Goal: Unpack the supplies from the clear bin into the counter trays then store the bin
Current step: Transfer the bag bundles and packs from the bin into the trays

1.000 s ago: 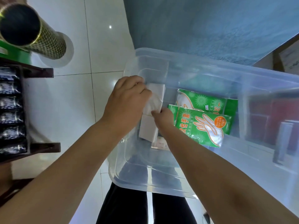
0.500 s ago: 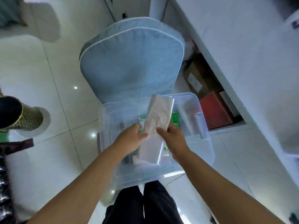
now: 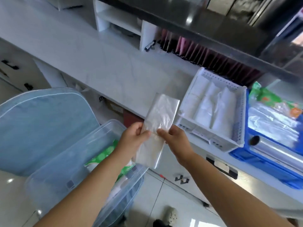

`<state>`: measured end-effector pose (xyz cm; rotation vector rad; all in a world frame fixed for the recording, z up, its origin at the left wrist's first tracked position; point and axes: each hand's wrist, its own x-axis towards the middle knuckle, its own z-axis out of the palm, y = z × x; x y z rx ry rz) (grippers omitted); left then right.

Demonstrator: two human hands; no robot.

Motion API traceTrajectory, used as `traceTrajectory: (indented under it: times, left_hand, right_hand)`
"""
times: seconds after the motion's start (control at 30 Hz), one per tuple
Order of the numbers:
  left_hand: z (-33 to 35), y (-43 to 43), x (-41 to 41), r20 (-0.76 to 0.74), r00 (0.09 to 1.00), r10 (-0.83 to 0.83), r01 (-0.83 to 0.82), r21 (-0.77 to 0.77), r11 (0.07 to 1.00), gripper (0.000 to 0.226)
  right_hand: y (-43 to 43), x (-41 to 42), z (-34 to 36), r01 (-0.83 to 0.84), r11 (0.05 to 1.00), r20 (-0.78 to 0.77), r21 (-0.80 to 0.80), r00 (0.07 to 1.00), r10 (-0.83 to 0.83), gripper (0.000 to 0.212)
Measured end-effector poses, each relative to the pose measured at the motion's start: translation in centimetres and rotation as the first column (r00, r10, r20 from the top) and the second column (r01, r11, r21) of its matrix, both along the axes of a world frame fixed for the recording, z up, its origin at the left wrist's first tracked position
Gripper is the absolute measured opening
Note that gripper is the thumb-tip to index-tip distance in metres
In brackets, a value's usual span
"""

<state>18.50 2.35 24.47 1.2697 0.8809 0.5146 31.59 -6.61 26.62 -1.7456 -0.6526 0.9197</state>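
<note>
Item: flat pack of clear plastic bags [image 3: 161, 112], one unit.
Location: we found it out of the clear bin [image 3: 65, 161], held in the air between the bin and the white perforated tray [image 3: 241, 122], over the front edge of the tabletop [image 3: 98, 63].
Left hand [image 3: 134, 138]: grip narrow, thumb on top, pinching the pack's left long edge near mid-length.
Right hand [image 3: 177, 141]: grip narrow, thumb on top, pinching the opposite long edge at the same height.
Weight: we judged it light; two fingertip pinches carried it.
Stiffness: soft and limp; the lower end hung below the hands, and we judged it would fold over if held by one end.
Surface: glossy film, which we judged slippery, with layers liable to slide on each other.
Fragility: low; we expected creasing at worst.
Best hold: across the middle on both long edges, as held, or flat from underneath.
Receiving trays: the white perforated tray held rows of folded white bags; the blue tray [image 3: 270, 169] just beside it held clear-wrapped goods and a green packet [image 3: 270, 97]. We could not tell which tray this pack was meant for.
Remaining stock: green glove packets [image 3: 105, 153] lay in the bin.
Bin position: beside a blue cushioned chair [image 3: 41, 125].
</note>
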Motion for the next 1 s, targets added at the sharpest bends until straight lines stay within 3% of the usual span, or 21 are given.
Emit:
traceTrajectory:
  times: [0.2,0.3,0.5,0.6,0.7,0.83,1.0]
  left_hand:
    - [4.1,-4.1,9.0,0.034,0.989,-0.142,0.135,0.151,0.979,0.015]
    - [5.8,-6.1,13.7,0.015,0.982,-0.189,0.181,0.229,0.956,0.009]
    - [8.1,-9.5,23.1,-0.028,0.981,-0.193,0.189,0.375,0.908,0.008]
    - [8.9,-10.6,27.3,-0.045,0.984,-0.174,0.177,0.418,0.891,0.010]
    - [9.1,-11.3,30.7,-0.063,0.990,-0.126,0.141,0.447,0.883,0.009]
    - [9.0,-12.0,33.5,-0.076,0.996,-0.040,0.070,0.439,0.896,0.008]
    - [9.0,-11.8,35.9,-0.118,0.993,0.005,0.048,0.436,0.899,0.009]
  right_hand:
    - [-7.4,8.2,3.3,0.088,0.995,0.141,-0.041,0.987,-0.082,0.016]
    - [-11.8,13.4,4.5,0.133,0.991,0.196,-0.014,0.972,-0.128,0.005]
    - [-19.5,26.2,6.3,0.194,0.981,0.439,-0.008,0.882,-0.171,0.026]
    - [-21.6,33.1,5.5,0.199,0.974,0.586,-0.105,0.804,-0.101,0.021]
    - [-22.4,38.5,4.1,0.190,0.936,0.652,-0.298,0.756,0.054,0.020]
    - [-21.9,42.2,2.3,0.087,0.896,0.780,-0.435,0.534,0.327,0.042]
    - [-20.7,43.8,0.7,0.091,0.838,0.822,-0.538,0.277,0.498,0.040]
